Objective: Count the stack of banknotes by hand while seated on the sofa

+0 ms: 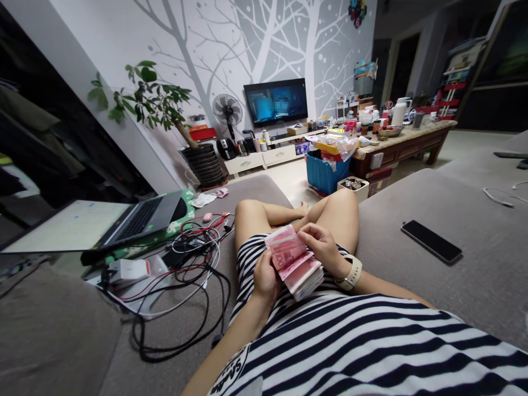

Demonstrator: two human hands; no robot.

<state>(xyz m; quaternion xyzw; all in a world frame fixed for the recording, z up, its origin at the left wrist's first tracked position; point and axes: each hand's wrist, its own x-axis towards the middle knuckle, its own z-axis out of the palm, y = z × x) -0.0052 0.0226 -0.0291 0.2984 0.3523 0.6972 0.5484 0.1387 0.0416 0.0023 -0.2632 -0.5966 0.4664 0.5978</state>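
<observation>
A thick stack of red 100-yuan banknotes (295, 261) sits in front of my lap, tilted, with its top notes fanned. My left hand (264, 278) grips the stack from below and at its near edge. My right hand (319, 246) lies over the upper right of the stack, its fingertips pinching the top notes. A cream smartwatch (350, 273) is strapped on my right wrist. The lower notes are partly hidden behind my left hand.
I sit on a grey sofa (466, 286), with a black smartphone (431, 241) to the right. To the left are an open laptop (136, 223) and a tangle of black, red and white cables (185, 280). A blue crate (324, 173) stands on the floor ahead.
</observation>
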